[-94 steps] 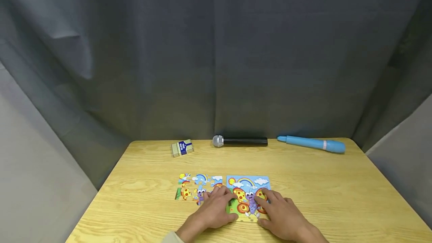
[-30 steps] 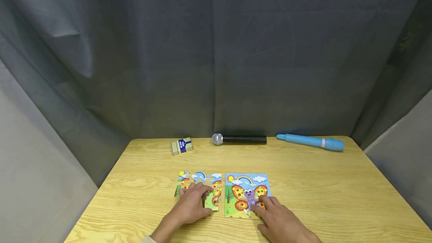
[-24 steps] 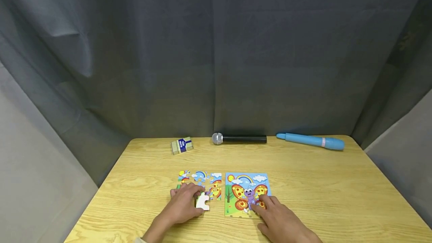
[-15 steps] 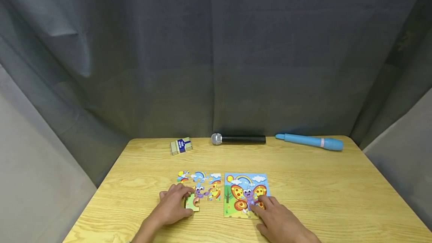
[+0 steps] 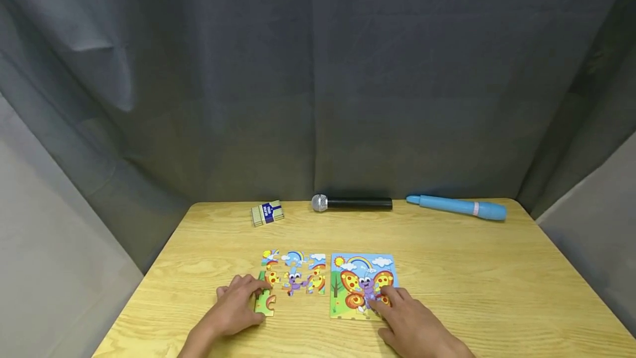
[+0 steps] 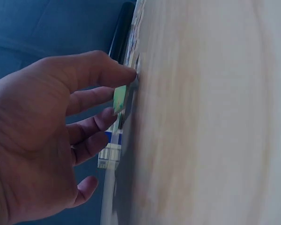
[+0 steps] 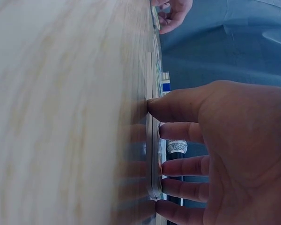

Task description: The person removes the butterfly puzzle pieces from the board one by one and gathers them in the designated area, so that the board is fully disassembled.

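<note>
My left hand [image 5: 233, 305] pinches a green puzzle piece [image 5: 265, 304] with a red curve on it, at the lower left of the laid-out puzzle pieces [image 5: 294, 282]. In the left wrist view that piece [image 6: 120, 97] shows between thumb and fingertips, tilted close to the table. The loose pieces lie in two rows with narrow gaps, showing a sun, rainbow, cloud and parts of a butterfly. To their right is a square butterfly puzzle board [image 5: 343, 278]. My right hand [image 5: 414, 322] rests on its lower right part, fingers extended over it, thumb [image 7: 173, 104] at its near edge.
Along the table's back edge lie a pack of thin sticks [image 5: 268, 213] with a blue label, a black microphone [image 5: 353, 204] with a silver head, and a blue marker-shaped tube [image 5: 454, 206]. A dark curtain [image 5: 318, 82] hangs behind the wooden table [image 5: 472, 275].
My left hand has left the board and carried the green piece leftward, its white back showing briefly, to the lower left of the loose pieces. My right hand has stayed on the board.
</note>
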A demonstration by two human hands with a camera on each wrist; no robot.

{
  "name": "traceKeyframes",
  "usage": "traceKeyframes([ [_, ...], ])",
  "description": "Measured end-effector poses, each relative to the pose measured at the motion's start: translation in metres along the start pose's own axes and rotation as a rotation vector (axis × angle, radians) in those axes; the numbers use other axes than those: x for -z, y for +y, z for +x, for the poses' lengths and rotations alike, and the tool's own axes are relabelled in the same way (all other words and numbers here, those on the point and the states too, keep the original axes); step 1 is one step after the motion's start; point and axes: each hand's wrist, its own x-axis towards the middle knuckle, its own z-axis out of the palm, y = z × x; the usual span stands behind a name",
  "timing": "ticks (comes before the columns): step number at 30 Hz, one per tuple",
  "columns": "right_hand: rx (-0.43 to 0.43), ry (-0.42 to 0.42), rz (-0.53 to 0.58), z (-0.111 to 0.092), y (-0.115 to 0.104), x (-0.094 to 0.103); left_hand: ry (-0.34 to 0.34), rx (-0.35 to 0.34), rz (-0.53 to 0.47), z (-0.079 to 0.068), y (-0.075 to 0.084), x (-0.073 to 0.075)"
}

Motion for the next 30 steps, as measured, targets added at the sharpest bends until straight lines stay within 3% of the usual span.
traceKeyframes([
  [7, -0.015, -0.020, 0.015, -0.001, 0.000, 0.002, -0.003, 0.048, -0.007, -0.002, -0.005, 0.003],
  [20, -0.046, -0.073, 0.026, 0.003, 0.000, 0.001, -0.032, 0.044, -0.034, 0.000, -0.004, 0.004],
  [30, -0.054, -0.064, 0.017, 0.002, -0.001, -0.001, 0.065, -0.040, -0.051, 0.007, 0.016, -0.003],
])
